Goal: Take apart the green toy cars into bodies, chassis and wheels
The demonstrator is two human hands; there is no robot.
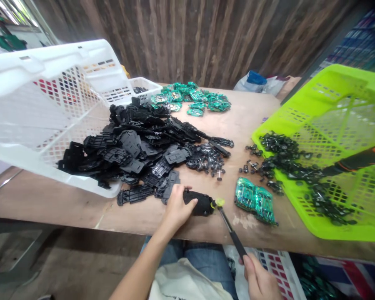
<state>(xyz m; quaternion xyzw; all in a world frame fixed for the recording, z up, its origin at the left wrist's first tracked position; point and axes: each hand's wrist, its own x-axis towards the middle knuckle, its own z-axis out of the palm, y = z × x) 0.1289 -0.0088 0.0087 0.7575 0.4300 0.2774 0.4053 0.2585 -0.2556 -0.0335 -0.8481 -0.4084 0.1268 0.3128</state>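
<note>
A black plastic chassis piece point(200, 203) lies on the table near its front edge, and my left hand point(179, 204) grips its left end. My right hand point(259, 277) is closed around the black handle of a small hammer point(231, 231). The hammer's yellow head touches or nearly touches the chassis's right end. Left of and behind my left hand is a large pile of black chassis pieces point(140, 141). Small wheel-and-axle parts point(211, 160) lie at the pile's right side. Two rows of shiny green car bodies point(255, 201) sit to the right of the hammer.
A tipped white basket point(109, 189) stands at left, a tipped lime-green basket point(303, 216) with wheel parts and a black-orange tool point(359, 158) at right. More green car bodies point(193, 96) and a small white basket point(150, 88) are at the back.
</note>
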